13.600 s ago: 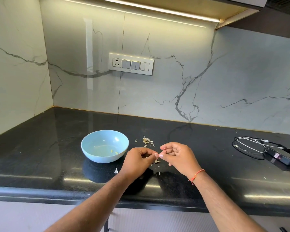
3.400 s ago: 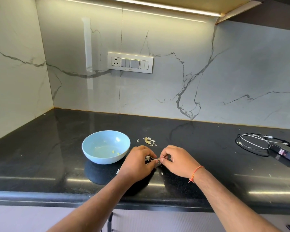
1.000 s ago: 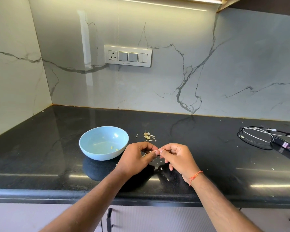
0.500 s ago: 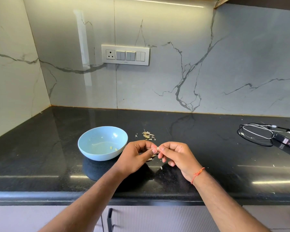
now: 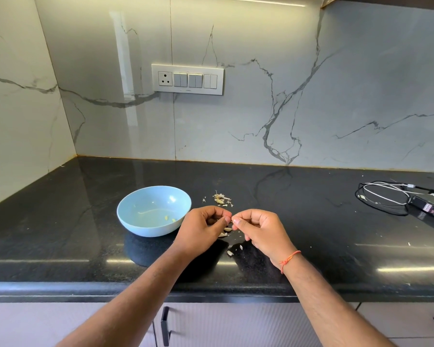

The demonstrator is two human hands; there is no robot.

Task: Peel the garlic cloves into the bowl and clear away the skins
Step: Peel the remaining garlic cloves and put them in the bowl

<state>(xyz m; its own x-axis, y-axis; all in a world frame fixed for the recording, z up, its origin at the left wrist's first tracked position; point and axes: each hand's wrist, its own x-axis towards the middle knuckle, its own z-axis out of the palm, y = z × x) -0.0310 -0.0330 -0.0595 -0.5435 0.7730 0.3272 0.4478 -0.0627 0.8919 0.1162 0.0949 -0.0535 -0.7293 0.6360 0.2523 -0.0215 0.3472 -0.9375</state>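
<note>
Blue bowl [image 5: 153, 211] sits left on the black counter [image 5: 60, 221], a couple of pale yellow bits at its bottom, too small to say if they're whole cloves. My left hand [image 5: 203, 227] is just beside its right rim, fingers curled; my right hand [image 5: 258, 227] meets it fingertip to fingertip, both pinching something tiny between them, likely the garlic clove [image 5: 232, 219], mostly hidden, so I can't tell how much skin is left. Hands are above the counter, not over the bowl.

Risks: clove is small and probably slick once bare, so it could pop out and land on the counter. Peeling here drops more skins [image 5: 226, 232] under my hands, adding to the pile of skins [image 5: 221, 198] behind, and flakes could drift into the bowl. My left wrist could nudge the bowl. Far right, cables [image 5: 383, 194] and a black adapter [image 5: 430, 207], well apart; stray flakes near them are easy to miss at cleanup.
</note>
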